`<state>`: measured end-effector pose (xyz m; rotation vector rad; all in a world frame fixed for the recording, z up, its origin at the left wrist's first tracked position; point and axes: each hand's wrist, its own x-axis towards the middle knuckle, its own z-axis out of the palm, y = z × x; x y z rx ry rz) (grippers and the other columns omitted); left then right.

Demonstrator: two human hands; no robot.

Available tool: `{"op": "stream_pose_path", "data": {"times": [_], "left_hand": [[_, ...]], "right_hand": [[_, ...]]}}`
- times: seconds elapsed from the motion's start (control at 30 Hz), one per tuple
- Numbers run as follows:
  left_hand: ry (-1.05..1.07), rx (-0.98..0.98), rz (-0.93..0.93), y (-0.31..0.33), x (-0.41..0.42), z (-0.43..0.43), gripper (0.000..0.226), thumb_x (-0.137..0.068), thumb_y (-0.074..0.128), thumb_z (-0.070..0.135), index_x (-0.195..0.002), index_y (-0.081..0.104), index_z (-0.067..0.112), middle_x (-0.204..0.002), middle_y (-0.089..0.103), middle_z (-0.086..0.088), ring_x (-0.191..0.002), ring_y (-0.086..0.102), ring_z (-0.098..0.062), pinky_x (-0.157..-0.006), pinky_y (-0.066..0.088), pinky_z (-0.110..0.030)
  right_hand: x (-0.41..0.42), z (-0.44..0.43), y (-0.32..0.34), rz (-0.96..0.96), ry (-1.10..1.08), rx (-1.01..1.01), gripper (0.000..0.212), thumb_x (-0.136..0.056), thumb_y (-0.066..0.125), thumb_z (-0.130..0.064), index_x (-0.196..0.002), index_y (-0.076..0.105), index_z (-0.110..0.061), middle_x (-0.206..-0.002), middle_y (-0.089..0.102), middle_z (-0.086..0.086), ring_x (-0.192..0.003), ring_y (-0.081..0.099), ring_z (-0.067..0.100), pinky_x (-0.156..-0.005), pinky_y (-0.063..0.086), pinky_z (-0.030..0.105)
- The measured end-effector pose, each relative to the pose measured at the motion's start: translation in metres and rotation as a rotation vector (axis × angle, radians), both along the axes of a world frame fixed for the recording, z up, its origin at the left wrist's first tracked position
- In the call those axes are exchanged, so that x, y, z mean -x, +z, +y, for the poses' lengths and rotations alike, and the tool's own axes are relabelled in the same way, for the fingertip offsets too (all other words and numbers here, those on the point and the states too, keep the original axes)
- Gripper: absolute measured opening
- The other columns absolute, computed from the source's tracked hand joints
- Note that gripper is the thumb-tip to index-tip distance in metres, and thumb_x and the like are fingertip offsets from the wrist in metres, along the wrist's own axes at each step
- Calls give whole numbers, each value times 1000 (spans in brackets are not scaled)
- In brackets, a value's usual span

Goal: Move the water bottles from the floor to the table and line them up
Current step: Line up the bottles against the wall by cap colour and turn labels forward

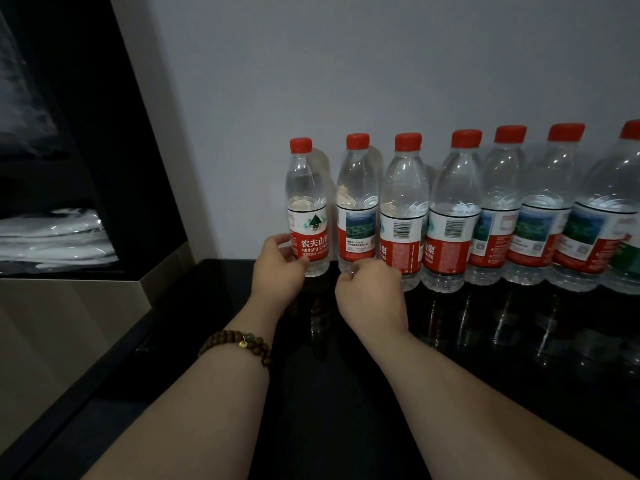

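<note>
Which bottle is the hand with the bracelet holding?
The far-left bottle, the only one whose label shows the green mountain logo; the left hand grips its lower part.

Clear bottles (405, 209), red caps (408, 141), red-white labels (401, 242), black table (346, 393)

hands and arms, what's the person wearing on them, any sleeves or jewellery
No sleeves show; both forearms are bare. The left wrist carries a bracelet of round brown beads in more than one strand, with a greenish bead and a small gold charm. Left hand and right hand show no gloves or rings.
</note>
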<state>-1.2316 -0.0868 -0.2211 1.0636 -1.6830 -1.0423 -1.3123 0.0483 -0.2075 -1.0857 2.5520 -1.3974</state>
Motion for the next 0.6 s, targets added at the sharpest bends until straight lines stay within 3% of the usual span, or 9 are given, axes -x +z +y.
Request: {"op": "stream_pose_path", "data": {"times": [0.07, 0.2, 0.4, 0.6], "left_hand": [[1, -31, 52, 2, 0, 0, 66, -87, 81, 18, -144, 47, 20, -136, 65, -4, -116, 65, -20, -89, 55, -31], [42, 115, -155, 0, 2, 4, 74, -78, 88, 38, -138, 50, 20, -127, 67, 0, -107, 67, -16, -69, 46, -19], [13, 104, -135, -1, 1, 4, 63, -88, 80, 28, -142, 48, 21, -136, 65, 0, -120, 64, -20, -95, 54, -37], [-20, 15, -28, 1, 0, 3, 67, -85, 82, 15, -142, 48, 23, -138, 63, -1, -122, 63, -20, -90, 54, -30]], "right_hand": [[0, 0, 1, -6, -13, 19, 27, -92, 57, -17, -66, 50, -14, -70, 57, 4, -57, 54, 17, -48, 36, 23], [-1, 1, 2, 6, -34, 34, 20, -93, 59, -21, -79, 63, -9, -77, 63, 5, -66, 60, 20, -51, 40, 24], [-1, 0, 2, 3, -40, 24, 20, -93, 60, -22, -76, 60, -12, -74, 61, 2, -61, 56, 13, -47, 38, 22], [-2, -1, 2, 4, -30, 10, 23, -93, 60, -20, -72, 57, -12, -71, 60, 3, -59, 58, 14, -46, 38, 23]]}}
